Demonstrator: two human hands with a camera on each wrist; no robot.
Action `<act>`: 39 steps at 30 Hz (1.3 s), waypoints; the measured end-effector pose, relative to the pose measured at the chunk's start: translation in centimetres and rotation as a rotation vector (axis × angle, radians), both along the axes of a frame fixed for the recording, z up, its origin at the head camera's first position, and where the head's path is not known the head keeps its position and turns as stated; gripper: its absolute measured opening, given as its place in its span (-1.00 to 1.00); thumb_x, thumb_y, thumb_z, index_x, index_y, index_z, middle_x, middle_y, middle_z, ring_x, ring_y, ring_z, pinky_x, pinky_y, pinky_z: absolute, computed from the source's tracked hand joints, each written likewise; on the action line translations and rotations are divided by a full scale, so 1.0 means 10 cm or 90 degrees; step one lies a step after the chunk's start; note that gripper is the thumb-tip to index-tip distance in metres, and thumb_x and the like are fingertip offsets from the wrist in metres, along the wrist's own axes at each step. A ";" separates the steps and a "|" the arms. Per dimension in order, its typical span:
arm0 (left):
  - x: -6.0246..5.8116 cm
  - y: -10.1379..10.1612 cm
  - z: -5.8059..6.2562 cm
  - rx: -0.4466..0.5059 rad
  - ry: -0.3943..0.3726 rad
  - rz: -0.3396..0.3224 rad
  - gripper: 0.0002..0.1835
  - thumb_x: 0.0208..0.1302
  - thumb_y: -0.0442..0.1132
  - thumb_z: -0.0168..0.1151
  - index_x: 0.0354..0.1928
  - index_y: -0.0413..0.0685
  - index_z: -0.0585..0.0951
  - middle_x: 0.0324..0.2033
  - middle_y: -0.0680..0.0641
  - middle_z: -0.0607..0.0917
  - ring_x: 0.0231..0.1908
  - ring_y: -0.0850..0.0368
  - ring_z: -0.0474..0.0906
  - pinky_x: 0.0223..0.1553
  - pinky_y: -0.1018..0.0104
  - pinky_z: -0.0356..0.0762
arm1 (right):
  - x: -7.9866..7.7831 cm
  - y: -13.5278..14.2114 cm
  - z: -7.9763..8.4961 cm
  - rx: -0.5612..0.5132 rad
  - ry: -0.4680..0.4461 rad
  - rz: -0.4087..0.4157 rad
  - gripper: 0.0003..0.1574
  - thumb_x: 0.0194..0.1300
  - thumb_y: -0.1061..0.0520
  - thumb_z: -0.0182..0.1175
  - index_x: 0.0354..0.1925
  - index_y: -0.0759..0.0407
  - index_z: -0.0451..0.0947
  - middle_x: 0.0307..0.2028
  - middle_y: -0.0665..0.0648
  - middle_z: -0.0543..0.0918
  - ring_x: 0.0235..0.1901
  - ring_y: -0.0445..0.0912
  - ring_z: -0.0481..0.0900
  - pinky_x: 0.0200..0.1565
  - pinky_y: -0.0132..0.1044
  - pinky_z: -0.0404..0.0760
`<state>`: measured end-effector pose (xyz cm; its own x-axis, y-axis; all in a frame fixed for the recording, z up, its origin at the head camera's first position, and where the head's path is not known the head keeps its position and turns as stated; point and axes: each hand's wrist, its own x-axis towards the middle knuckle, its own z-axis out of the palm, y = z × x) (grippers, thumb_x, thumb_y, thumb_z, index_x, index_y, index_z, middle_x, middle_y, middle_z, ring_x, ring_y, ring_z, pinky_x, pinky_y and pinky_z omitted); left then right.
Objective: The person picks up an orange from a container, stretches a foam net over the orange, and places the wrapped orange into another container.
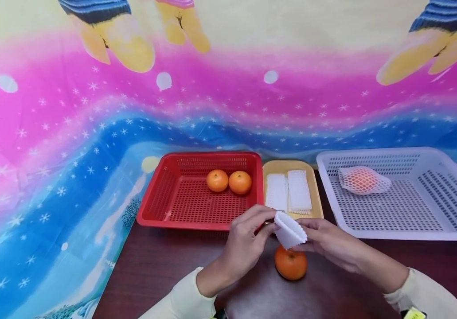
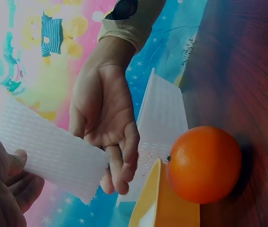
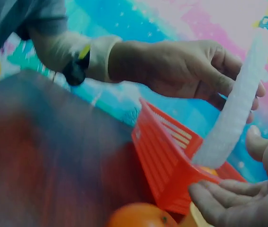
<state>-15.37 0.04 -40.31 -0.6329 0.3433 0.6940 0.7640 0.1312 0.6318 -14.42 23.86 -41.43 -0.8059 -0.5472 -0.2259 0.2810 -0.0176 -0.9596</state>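
the left hand [image 1: 244, 241] has its grip pinching a flat white foam-net sleeve [image 1: 290, 231] over a round orange fruit [image 1: 290, 264] on the glossy dark-brown wooden bench [image 1: 152, 270]; the right hand [image 1: 333, 243] is loosely spread at the sleeve's other end, contact unclear. behind, a red perforated basket [image 1: 188, 199] holds two orange fruits [image 1: 217, 180], a yellow plastic tray [image 1: 290, 165], its near edge partly hidden by the hands, two folded sleeves [image 1: 300, 190], a white perforated basket [image 1: 400, 215] one netted fruit [image 1: 361, 180]. a pink-and-blue cartoon cloth [image 1: 220, 104] backs everything.

Wht foam-net sleeve [image 1: 289, 234], tilted, mouth slightly open, aloft nr rnd orange [image 1: 290, 264] on tbl [image 1: 156, 261]
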 end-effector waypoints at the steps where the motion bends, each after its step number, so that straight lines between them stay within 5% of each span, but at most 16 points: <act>1: 0.00 0.00 0.00 -0.004 0.010 -0.001 -0.78 0.25 -0.45 0.37 -0.06 -0.23 0.72 -0.16 -0.11 0.74 -0.12 0.10 0.72 -0.08 0.42 0.70 | 0.00 -0.02 -0.01 -0.013 -0.014 -0.001 -0.28 0.65 0.07 -0.06 0.42 0.64 0.13 0.16 0.13 0.60 0.11 -0.05 0.65 0.19 -0.13 0.66; 8: 0.02 0.01 -0.01 -0.017 0.050 -0.002 -0.74 0.22 -0.50 0.37 -0.04 -0.27 0.71 -0.17 -0.14 0.73 -0.15 0.08 0.72 -0.13 0.53 0.67 | -0.04 -0.06 -0.04 -0.030 -0.066 -0.004 -0.37 0.60 0.11 0.02 0.37 0.56 0.25 0.08 0.07 0.65 0.07 -0.07 0.66 0.15 -0.19 0.67; 14: 0.00 0.01 -0.02 -0.033 0.081 0.013 -0.73 0.22 -0.52 0.38 -0.03 -0.28 0.72 -0.16 -0.13 0.73 -0.15 0.10 0.73 -0.09 0.53 0.66 | -0.07 -0.01 -0.02 -0.116 -0.120 0.035 -0.64 0.63 0.14 -0.05 0.22 0.23 0.52 0.11 0.01 0.71 0.08 -0.13 0.65 0.18 -0.22 0.63; 24: -0.02 0.03 0.00 -0.025 0.086 0.016 -0.66 0.25 -0.52 0.35 0.08 -0.28 0.69 -0.10 -0.12 0.71 -0.08 0.11 0.72 0.00 0.46 0.67 | -0.14 0.02 -0.01 -0.235 -0.164 0.048 -0.58 0.64 0.24 -0.18 0.19 0.13 0.57 0.15 0.05 0.70 0.14 -0.13 0.66 0.23 -0.26 0.60; 28: 0.01 0.04 -0.02 0.034 -0.044 0.018 -0.55 0.35 -0.50 0.26 0.28 -0.24 0.57 0.02 -0.17 0.67 0.06 0.01 0.69 0.09 0.28 0.69 | -0.14 0.02 -0.02 -0.297 -0.152 0.049 -0.56 0.63 0.28 -0.22 0.20 0.11 0.53 0.11 0.00 0.67 0.11 -0.17 0.62 0.22 -0.32 0.58; 33: 0.07 0.05 -0.03 0.064 -0.356 0.011 -0.55 0.51 -0.35 0.14 0.38 -0.16 0.44 0.16 -0.19 0.63 0.20 -0.06 0.61 0.21 0.26 0.61 | -0.16 0.00 -0.03 -0.371 -0.146 0.051 -0.53 0.62 0.33 -0.28 0.23 0.18 0.50 0.16 0.05 0.65 0.15 -0.15 0.60 0.24 -0.34 0.56; 36: 0.07 0.08 -0.04 0.117 -0.535 -0.039 -0.54 0.55 -0.35 0.06 0.40 -0.28 0.36 0.19 -0.29 0.61 0.15 -0.08 0.63 0.19 0.22 0.63 | -0.17 -0.01 -0.04 -0.403 -0.144 0.061 -0.48 0.60 0.36 -0.33 0.26 0.18 0.48 0.20 0.08 0.65 0.20 -0.12 0.60 0.28 -0.31 0.54; 39: 0.04 0.09 -0.06 0.208 -0.664 -0.099 -0.55 0.55 -0.42 -0.01 0.39 -0.40 0.32 0.12 -0.34 0.62 0.04 -0.02 0.66 0.15 0.12 0.67 | -0.17 -0.02 -0.05 -0.428 -0.150 0.078 -0.43 0.58 0.40 -0.36 0.30 0.18 0.44 0.25 0.16 0.63 0.27 -0.05 0.58 0.34 -0.28 0.50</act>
<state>-14.93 0.98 -40.88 -0.9263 0.3673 -0.0839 -0.1710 -0.2114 0.9623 -16.13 23.70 -41.91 -0.7010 -0.7125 0.0312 0.5170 -0.5378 -0.6659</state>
